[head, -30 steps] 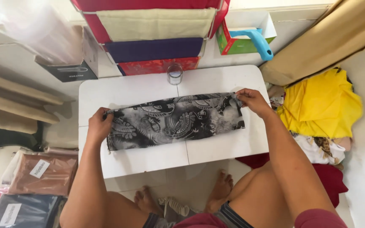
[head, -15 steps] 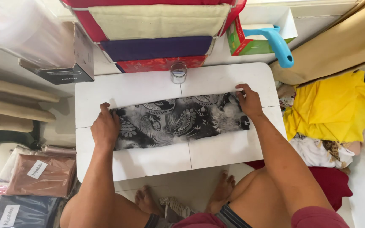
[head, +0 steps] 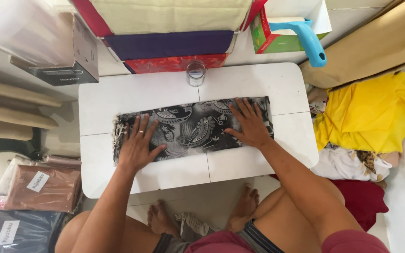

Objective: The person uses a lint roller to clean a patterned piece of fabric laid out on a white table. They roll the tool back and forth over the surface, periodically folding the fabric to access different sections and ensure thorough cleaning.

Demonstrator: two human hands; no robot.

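On the white bench a folded black-and-grey patterned cloth lies lengthwise, directly under both hands. Left hand presses flat on its left part, fingers spread and released, grasping nothing; right hand lies equally flat on the right part. Palms hide the cloth beneath them. A small glass stands just beyond the cloth's far edge.

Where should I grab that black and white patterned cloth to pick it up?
Probably the two short ends of the patterned cloth, one per hand, coming in from the left and right. It lies flat as a long folded strip across the white table, and the left hand and right hand press its top, leaving the ends free.
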